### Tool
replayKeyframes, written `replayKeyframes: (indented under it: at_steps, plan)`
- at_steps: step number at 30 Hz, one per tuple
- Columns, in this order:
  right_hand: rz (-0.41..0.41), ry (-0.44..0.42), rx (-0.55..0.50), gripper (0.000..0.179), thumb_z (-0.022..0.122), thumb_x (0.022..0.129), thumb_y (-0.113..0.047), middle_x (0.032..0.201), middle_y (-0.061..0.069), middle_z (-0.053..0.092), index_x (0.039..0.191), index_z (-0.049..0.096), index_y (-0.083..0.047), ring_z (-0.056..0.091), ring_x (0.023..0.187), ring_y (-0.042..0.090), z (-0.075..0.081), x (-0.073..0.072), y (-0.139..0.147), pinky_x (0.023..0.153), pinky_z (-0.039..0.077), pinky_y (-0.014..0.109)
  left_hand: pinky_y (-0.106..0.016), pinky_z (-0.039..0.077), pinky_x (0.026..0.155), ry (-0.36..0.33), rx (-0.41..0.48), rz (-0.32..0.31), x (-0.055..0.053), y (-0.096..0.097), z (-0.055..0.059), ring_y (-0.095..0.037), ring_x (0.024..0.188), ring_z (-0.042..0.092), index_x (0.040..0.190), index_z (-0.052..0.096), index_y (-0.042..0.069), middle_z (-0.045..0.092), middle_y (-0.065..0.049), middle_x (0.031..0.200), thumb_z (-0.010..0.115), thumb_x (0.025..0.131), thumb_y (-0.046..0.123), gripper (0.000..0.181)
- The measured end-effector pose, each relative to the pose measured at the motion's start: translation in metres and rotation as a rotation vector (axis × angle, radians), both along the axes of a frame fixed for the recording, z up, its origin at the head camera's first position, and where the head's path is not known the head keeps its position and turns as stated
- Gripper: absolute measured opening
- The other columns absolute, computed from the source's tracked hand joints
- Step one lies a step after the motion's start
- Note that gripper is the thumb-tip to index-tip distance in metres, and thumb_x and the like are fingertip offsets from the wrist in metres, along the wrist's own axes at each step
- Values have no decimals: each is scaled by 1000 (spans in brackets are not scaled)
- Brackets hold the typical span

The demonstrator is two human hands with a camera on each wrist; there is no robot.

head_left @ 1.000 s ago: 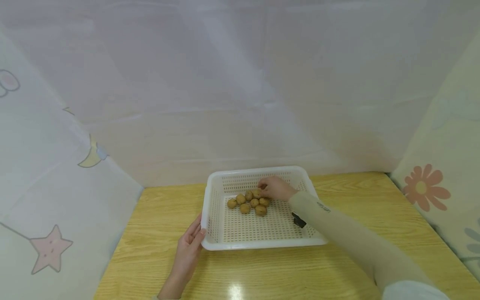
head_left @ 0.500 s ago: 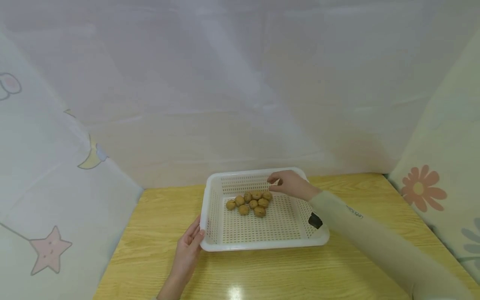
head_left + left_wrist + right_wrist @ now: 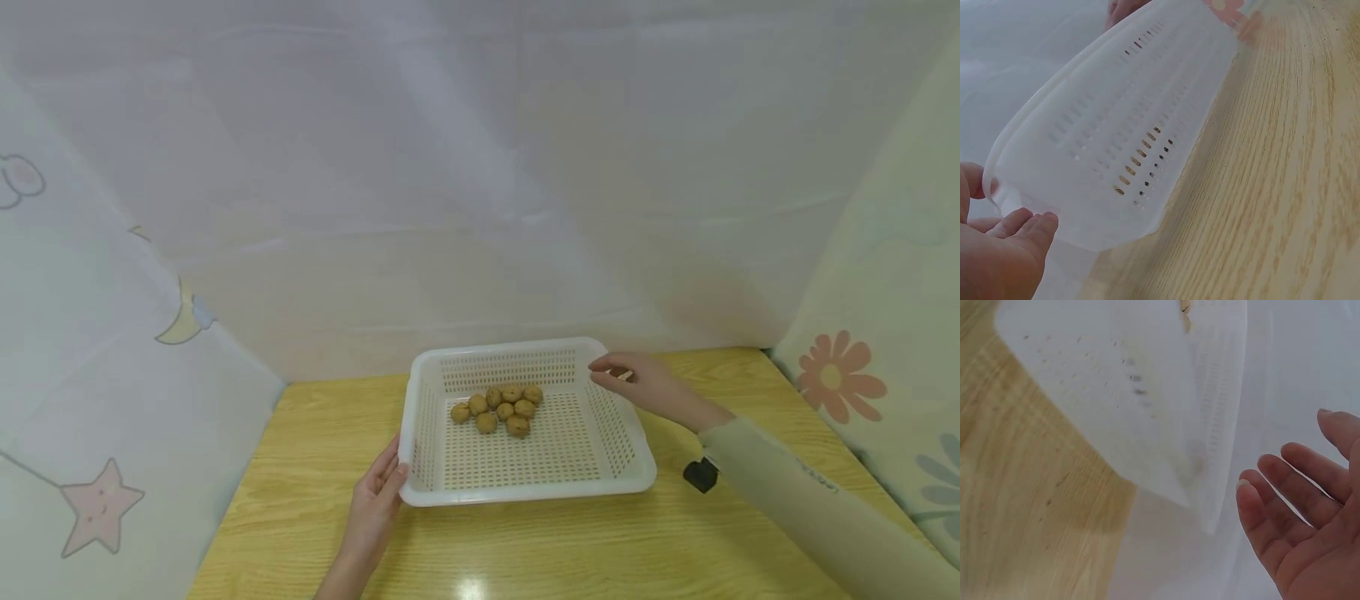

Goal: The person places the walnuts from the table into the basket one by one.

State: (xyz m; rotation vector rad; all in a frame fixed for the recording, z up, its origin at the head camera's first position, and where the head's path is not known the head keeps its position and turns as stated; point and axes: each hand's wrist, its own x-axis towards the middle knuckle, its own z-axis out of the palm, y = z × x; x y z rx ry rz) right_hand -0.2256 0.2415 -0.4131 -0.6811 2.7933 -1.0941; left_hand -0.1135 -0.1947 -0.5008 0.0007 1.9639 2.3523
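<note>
A white perforated plastic basket (image 3: pixel 525 497) sits on the table with several brown walnuts (image 3: pixel 517 427) clustered inside, left of its middle and toward the back. My left hand (image 3: pixel 371 502) holds the basket's left rim near the front corner. In the left wrist view its thumb lies at the rim and its fingertips (image 3: pixel 1046 220) press the outer wall. Just over the basket's right rim, my right hand (image 3: pixel 647 386) hovers with nothing in it. In the right wrist view that hand (image 3: pixel 1313 519) has relaxed, spread fingers, apart from the basket wall.
The wooden table (image 3: pixel 300 467) ends at a pale backdrop (image 3: pixel 337 292) behind the basket. Printed cloth sides with a star (image 3: pixel 102 507) and a flower (image 3: pixel 831 379) flank it. A small black item (image 3: pixel 701 474) is on the right wrist.
My right hand has left the walnuts inside the basket and moved rightward to its right rim. The left hand stays on the left rim, and the walnuts lie as before.
</note>
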Motion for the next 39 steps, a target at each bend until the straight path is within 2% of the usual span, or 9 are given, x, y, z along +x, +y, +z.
replayKeyframes:
  at_steps: [4, 7, 11, 15, 19, 23, 29, 35, 39]
  plan:
    - [-57, 24, -8, 40, 51, 112, -34, 132, 13, 69, 133, 69, -5, 63, 119, 35, -6, 14, 23, 93, 58, 48, -26, 46, 111, -1, 3, 2, 0, -1, 0, -18, 143, 47, 163, 28, 3, 33, -18, 166, 56, 109, 20, 63]
    - [-91, 73, 21, 38, 51, 112, -30, 133, 16, 68, 133, 68, -4, 65, 116, 35, -13, 25, 37, 89, 59, 46, -27, 47, 111, -3, 3, 3, 0, -2, 0, -18, 143, 47, 163, 28, 4, 34, -18, 166, 56, 109, 21, 63]
    - [-122, 152, 67, 37, 55, 110, -25, 134, 21, 66, 135, 66, 0, 65, 114, 39, -23, 38, 52, 88, 58, 54, -27, 47, 111, 5, 0, 3, -1, -2, 0, -20, 143, 47, 163, 29, 4, 34, -18, 165, 55, 110, 20, 61]
    - [-169, 186, 102, 43, 56, 110, -29, 142, 28, 58, 139, 60, 3, 53, 128, 51, -37, 48, 64, 99, 48, 69, -28, 47, 111, 8, 1, 4, -2, -2, 0, -20, 142, 48, 163, 30, 5, 35, -18, 165, 55, 109, 21, 61]
    - [-213, 223, 153, 50, 52, 111, -30, 150, 36, 46, 146, 53, 6, 38, 137, 60, -51, 56, 73, 105, 35, 78, -27, 47, 110, 9, -2, -1, -3, -1, -1, -17, 140, 51, 163, 30, 4, 35, -18, 165, 54, 110, 20, 61]
    - [-245, 262, 208, 54, 48, 112, -30, 154, 41, 38, 150, 46, 9, 29, 141, 64, -63, 59, 78, 111, 27, 80, -26, 47, 110, 19, -7, -5, -4, 1, -1, -14, 140, 51, 162, 29, 3, 35, -17, 165, 53, 110, 19, 60]
    - [-284, 275, 350, 71, 53, 108, -45, 162, 38, 25, 158, 37, 3, 17, 149, 61, -79, 57, 77, 112, 21, 82, -27, 46, 111, 30, 7, -7, -5, 0, -1, -11, 139, 51, 162, 29, 2, 34, -18, 166, 53, 110, 19, 60]
    - [-301, 270, 377, 76, 53, 107, -51, 168, 32, 14, 164, 29, -6, 0, 155, 54, -85, 63, 73, 116, 9, 83, -26, 47, 110, 41, 12, -22, -6, 0, -2, -8, 137, 52, 163, 28, 1, 32, -20, 166, 53, 110, 17, 60]
    - [-307, 278, 387, 77, 51, 107, -53, 169, 31, 16, 166, 26, -11, -2, 156, 52, -87, 63, 72, 117, 3, 82, -23, 47, 109, 75, -79, -26, -5, -2, -3, -20, 142, 48, 163, 26, 0, 34, -21, 165, 46, 113, 23, 58]
